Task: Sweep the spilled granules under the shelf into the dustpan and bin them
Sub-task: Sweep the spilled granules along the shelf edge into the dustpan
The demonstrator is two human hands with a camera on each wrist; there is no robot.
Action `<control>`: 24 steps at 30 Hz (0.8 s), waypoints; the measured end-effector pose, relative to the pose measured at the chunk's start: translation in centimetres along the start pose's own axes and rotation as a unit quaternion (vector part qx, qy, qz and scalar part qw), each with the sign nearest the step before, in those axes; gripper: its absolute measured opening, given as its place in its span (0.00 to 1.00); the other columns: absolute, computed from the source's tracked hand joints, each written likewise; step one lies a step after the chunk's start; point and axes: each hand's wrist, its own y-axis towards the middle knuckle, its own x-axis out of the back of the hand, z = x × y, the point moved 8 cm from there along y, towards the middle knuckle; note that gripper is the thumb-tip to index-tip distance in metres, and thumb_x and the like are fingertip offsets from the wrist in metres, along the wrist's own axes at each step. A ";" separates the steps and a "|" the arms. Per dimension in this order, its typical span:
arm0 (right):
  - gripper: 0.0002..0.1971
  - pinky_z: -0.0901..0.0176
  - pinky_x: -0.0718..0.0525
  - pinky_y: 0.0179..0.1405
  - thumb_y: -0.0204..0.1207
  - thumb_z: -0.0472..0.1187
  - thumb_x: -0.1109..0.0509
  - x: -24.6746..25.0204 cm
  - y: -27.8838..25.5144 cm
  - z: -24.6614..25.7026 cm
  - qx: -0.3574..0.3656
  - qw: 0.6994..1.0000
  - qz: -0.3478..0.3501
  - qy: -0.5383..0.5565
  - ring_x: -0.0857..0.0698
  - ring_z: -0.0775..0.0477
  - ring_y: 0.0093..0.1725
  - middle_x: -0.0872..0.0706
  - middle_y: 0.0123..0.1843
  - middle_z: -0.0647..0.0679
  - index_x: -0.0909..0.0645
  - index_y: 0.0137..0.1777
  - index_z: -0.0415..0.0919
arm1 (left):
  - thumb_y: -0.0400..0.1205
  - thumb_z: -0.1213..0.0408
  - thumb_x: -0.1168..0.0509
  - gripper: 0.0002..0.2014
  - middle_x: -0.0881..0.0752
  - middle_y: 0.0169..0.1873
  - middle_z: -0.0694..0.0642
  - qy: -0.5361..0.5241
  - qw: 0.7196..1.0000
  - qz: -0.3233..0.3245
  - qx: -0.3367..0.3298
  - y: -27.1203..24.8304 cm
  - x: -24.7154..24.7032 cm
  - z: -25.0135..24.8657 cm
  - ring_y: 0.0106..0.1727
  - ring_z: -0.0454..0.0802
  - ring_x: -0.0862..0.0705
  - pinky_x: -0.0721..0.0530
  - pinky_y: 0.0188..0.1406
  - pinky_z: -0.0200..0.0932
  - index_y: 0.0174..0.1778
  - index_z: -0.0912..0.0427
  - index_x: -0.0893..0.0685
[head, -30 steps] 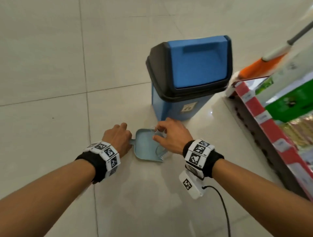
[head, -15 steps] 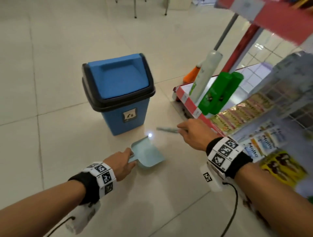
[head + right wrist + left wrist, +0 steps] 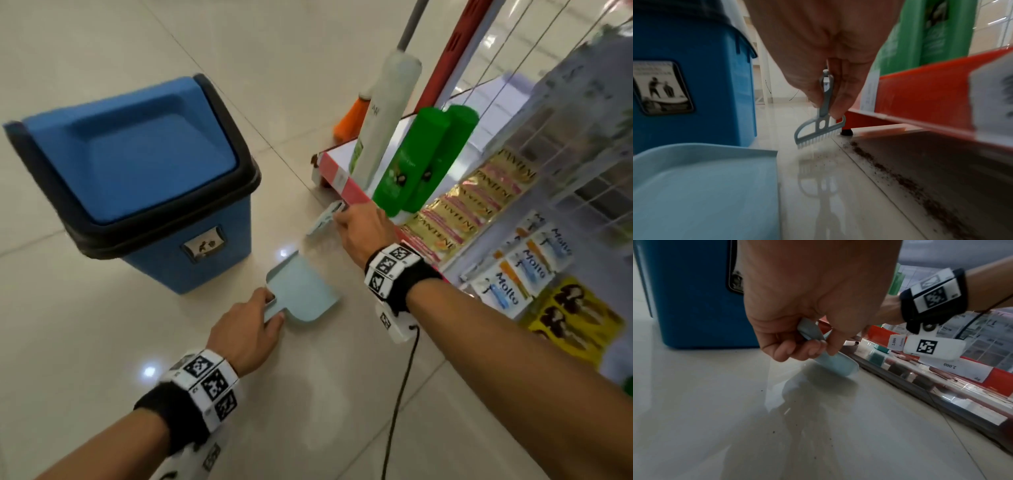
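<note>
A pale blue dustpan (image 3: 301, 291) (image 3: 705, 186) lies on the tiled floor in front of the blue bin (image 3: 137, 178). My left hand (image 3: 250, 325) (image 3: 807, 344) grips its handle (image 3: 809, 331). My right hand (image 3: 363, 229) (image 3: 828, 91) pinches the handle of a small pale blue brush (image 3: 325, 219) (image 3: 820, 129), its bristles just above the floor near the shelf's corner foot. Dark granules (image 3: 890, 172) run in a line under the red edge of the shelf (image 3: 931, 94), with a few scattered specks towards the brush.
The blue bin (image 3: 684, 81) with a black rim and swing lid stands left of the dustpan. On the shelf stand green bottles (image 3: 411, 164) and hanging sachets (image 3: 472, 198). A mop with an orange head (image 3: 352, 120) leans behind the shelf. A black cable (image 3: 400, 394) hangs from my right wrist.
My right hand has carried the brush away from the dustpan to the shelf's base. My left hand keeps hold of the dustpan handle. My head has turned right towards the shelf.
</note>
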 end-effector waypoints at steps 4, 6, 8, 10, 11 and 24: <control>0.14 0.48 0.17 0.52 0.83 0.31 0.42 -1.9 2.6 0.1 -0.017 0.998 -0.011 -0.063 0.13 0.35 0.54 0.13 0.52 0.37 0.16 0.59 0.37 | 0.87 0.48 0.42 0.20 0.11 0.55 0.58 -0.032 0.999 -0.003 -0.016 2.4 -0.7 -0.1 0.51 0.58 0.13 0.15 0.49 0.51 0.72 0.52 0.27; 0.15 0.45 0.18 0.53 0.83 0.32 0.43 -2.7 3.8 0.0 -0.032 0.995 -0.012 -0.092 0.14 0.34 0.57 0.14 0.54 0.37 0.17 0.61 0.39 | 0.87 0.49 0.42 0.17 0.11 0.49 0.55 -0.050 0.999 -0.001 -0.019 3.5 -0.9 -0.3 0.46 0.56 0.13 0.17 0.42 0.48 0.69 0.51 0.26; 0.13 0.45 0.17 0.50 0.84 0.33 0.42 -3.2 4.9 0.0 -0.046 0.993 -0.020 -0.107 0.13 0.32 0.56 0.13 0.53 0.36 0.15 0.58 0.38 | 0.86 0.50 0.41 0.15 0.12 0.45 0.55 -0.069 0.997 -0.001 -0.019 4.2 -1.2 -0.2 0.43 0.56 0.14 0.19 0.39 0.48 0.67 0.52 0.25; 0.11 0.47 0.20 0.40 0.84 0.34 0.39 -3.6 5.6 0.1 -0.052 0.991 -0.026 -0.119 0.11 0.32 0.51 0.12 0.51 0.37 0.14 0.54 0.37 | 0.86 0.51 0.40 0.15 0.12 0.44 0.56 -0.085 0.996 0.006 -0.020 4.2 -1.7 0.0 0.43 0.58 0.14 0.16 0.41 0.50 0.66 0.52 0.25; 0.10 0.49 0.23 0.37 0.84 0.34 0.38 -3.6 5.8 0.1 -0.054 0.991 -0.026 -0.124 0.11 0.32 0.50 0.12 0.50 0.37 0.14 0.53 0.36 | 0.86 0.51 0.40 0.15 0.12 0.44 0.56 -0.088 0.996 0.011 -0.021 4.1 -1.9 0.1 0.43 0.58 0.14 0.16 0.42 0.52 0.66 0.52 0.26; 0.12 0.46 0.11 0.42 0.85 0.39 0.38 -0.6 -1.4 -2.0 0.007 0.998 -0.001 -0.062 0.14 0.40 0.39 0.12 0.40 0.41 0.12 0.50 0.38 | 0.86 0.50 0.40 0.18 0.11 0.53 0.54 -0.057 0.998 0.015 0.007 0.8 -0.8 1.0 0.51 0.56 0.13 0.15 0.52 0.54 0.70 0.50 0.25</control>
